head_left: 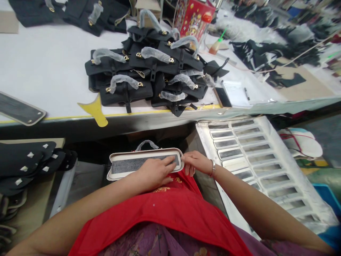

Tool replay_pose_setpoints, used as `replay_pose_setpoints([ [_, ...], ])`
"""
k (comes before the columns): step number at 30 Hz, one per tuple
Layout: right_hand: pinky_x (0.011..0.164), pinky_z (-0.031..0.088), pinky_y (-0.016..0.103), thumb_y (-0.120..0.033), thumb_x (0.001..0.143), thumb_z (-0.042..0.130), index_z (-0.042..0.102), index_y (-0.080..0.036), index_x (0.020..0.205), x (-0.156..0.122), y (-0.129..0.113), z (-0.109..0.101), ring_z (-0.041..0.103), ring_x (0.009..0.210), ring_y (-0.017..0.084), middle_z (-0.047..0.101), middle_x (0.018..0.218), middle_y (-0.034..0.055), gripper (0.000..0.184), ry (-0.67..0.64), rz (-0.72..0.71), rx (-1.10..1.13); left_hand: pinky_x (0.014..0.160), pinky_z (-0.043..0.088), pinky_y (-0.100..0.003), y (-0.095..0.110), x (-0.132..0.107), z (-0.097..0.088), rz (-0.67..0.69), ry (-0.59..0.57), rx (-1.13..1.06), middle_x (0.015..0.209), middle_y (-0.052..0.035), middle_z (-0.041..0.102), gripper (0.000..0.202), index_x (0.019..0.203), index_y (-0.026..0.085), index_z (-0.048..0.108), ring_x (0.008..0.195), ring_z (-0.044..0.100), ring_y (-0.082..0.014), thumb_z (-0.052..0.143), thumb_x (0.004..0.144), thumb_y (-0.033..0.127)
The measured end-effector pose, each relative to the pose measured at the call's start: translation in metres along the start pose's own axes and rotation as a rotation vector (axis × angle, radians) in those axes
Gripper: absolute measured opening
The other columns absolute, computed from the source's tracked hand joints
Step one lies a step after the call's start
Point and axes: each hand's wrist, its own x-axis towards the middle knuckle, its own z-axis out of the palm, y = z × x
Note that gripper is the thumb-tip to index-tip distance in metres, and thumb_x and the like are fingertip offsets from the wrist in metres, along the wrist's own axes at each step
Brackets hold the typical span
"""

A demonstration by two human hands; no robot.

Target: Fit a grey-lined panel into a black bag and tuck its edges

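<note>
On my lap lies a black handbag (138,164) with its pale-rimmed bottom facing up. A dark grey strip fills the middle of that bottom, and a plastic-wrapped handle (147,144) shows behind it. My left hand (157,170) rests across the strip with its fingers stretched toward the right end. At that rounded right end my right hand (195,160) pinches the rim between bent fingers; the fingertips are partly hidden.
Black handbags (153,64) with wrapped handles are piled on the white table (53,71). A yellow template (96,110) overhangs its edge. To my right stands a slotted white rack (250,156) holding strips. Black panels (23,160) are stacked at left.
</note>
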Motion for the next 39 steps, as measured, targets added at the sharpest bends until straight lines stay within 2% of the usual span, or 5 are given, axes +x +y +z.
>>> replay_pose_setpoints([
  [8,0.028,0.034,0.013,-0.058,0.067,0.063,0.050,-0.012,0.068,0.018,0.023,-0.007,0.051,0.030,0.009,0.061,0.046,0.0023,0.047,-0.195,0.011,0.439,0.065,0.049,-0.028,-0.003,0.001,-0.004,-0.001,-0.007,-0.021,0.135,-0.0082,0.042,0.042,0.117,0.020,0.050,0.091,0.061,-0.0217,0.051,0.082,0.044],
  [22,0.031,0.036,0.017,-0.069,0.068,0.055,0.050,-0.014,0.057,0.022,-0.038,-0.014,0.050,0.034,0.009,0.063,0.052,0.0076,0.056,-0.221,0.348,-0.321,0.059,0.050,-0.030,0.004,-0.001,-0.012,0.025,0.001,-0.089,0.132,-0.0103,0.044,0.048,0.118,0.018,0.049,0.085,0.061,-0.0219,0.052,0.081,0.048],
  [26,0.036,0.039,0.017,-0.065,0.072,0.054,0.052,-0.013,0.065,0.021,-0.044,-0.010,0.055,0.041,0.010,0.064,0.060,0.0089,0.053,-0.191,0.383,-0.339,0.075,0.049,-0.029,0.001,-0.047,-0.028,-0.067,0.324,-0.379,0.137,-0.0127,0.038,0.055,0.128,0.020,0.040,0.099,0.057,-0.0207,0.055,0.081,0.042],
  [31,0.039,0.037,0.016,-0.059,0.075,0.056,0.050,-0.014,0.069,0.016,-0.034,-0.012,0.055,0.045,0.010,0.062,0.061,0.0076,0.046,-0.208,0.344,-0.147,0.051,0.041,-0.017,-0.046,-0.136,-0.016,-0.850,0.884,-0.853,0.069,0.0007,0.056,0.024,0.083,0.016,0.052,0.058,0.053,-0.0083,0.055,0.081,0.040],
  [39,0.037,0.037,0.016,-0.067,0.064,0.062,0.053,-0.015,0.067,0.022,-0.025,-0.020,0.055,0.043,0.009,0.061,0.059,0.0062,0.053,-0.252,0.371,-0.038,0.041,0.040,-0.016,-0.089,-0.156,0.026,-0.851,0.469,-1.567,0.053,0.0065,0.051,0.041,0.074,0.017,0.040,0.040,0.047,-0.0059,0.070,0.065,0.043],
])
